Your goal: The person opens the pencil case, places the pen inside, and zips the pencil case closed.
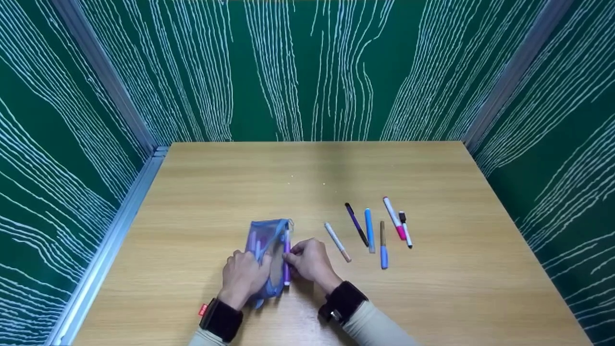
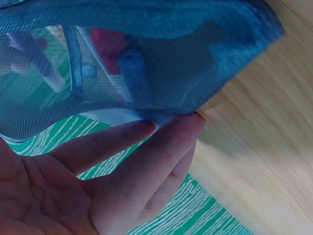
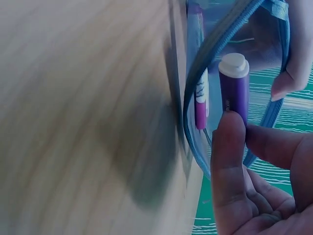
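A translucent blue mesh pouch (image 1: 259,228) sits on the pale wood-grain table (image 1: 192,192), its blue zipper edge (image 3: 190,88) parted. The left hand (image 1: 244,275) grips the pouch's side, thumb at the opening and fingers against the outer mesh. At the opposite side of the pouch, the right hand (image 1: 311,259) pinches a thick purple marker with a white end (image 3: 234,93) between thumb and forefinger, right at the opening. A slim pink-and-white pen (image 3: 200,95) shows inside the pouch. Right of the pouch, from nearest to farthest, lie a white pen with a light-brown end (image 1: 338,241), a dark purple-and-black pen (image 1: 356,225), a light blue pen (image 1: 369,230), a brown-and-blue marker (image 1: 383,245), a white-and-pink marker (image 1: 394,218) and a small white pen with a black cap (image 1: 406,230).
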Demonstrator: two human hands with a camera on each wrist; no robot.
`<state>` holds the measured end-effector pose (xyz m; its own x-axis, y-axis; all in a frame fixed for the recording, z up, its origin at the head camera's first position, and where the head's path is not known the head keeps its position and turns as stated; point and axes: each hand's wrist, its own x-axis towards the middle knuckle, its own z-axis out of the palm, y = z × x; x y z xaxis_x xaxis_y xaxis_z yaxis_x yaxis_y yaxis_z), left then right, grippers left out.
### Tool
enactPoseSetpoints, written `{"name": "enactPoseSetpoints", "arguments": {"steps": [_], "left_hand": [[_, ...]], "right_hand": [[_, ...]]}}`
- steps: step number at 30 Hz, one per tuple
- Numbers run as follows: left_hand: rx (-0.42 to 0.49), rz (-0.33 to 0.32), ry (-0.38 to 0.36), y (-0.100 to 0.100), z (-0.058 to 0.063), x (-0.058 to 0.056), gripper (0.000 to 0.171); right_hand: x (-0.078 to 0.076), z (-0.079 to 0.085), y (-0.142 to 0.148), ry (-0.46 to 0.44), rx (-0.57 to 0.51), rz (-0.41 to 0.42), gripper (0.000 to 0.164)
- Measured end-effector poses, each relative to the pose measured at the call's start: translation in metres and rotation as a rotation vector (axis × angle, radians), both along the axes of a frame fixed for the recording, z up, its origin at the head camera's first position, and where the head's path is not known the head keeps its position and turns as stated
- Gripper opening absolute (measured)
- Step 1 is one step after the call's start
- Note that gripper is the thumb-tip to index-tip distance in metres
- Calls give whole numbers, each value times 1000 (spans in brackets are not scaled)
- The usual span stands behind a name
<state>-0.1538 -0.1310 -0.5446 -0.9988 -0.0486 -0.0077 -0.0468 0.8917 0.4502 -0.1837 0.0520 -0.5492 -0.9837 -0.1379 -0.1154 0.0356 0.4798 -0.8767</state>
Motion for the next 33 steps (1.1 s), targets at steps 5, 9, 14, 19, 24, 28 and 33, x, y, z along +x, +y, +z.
{"name": "enactPoseSetpoints", "arguments": {"steps": [5,9,14,19,24,28,33], "left_hand": [[-2,4,4,0,0,0,54],[1,3,4,0,0,0,54],[-6,7,4,1,-1,0,53],[-13,24,16,1,-2,0,53],[-35,31,34,1,-3,0,52],[-27,23,27,1,-3,0,53],[-15,20,26,1,-2,0,52]], "right_hand": [[-1,-1,-9,-6,-23,1,12],[-2,-1,-15,-33,-29,0,12],[-3,-2,-21,-73,-41,0,10],[-2,-6,-28,-68,-35,9,11],[-2,-9,-36,-49,9,27,15],[-1,-11,-41,-51,40,33,17],[0,-14,-44,-39,-21,54,11]]}}
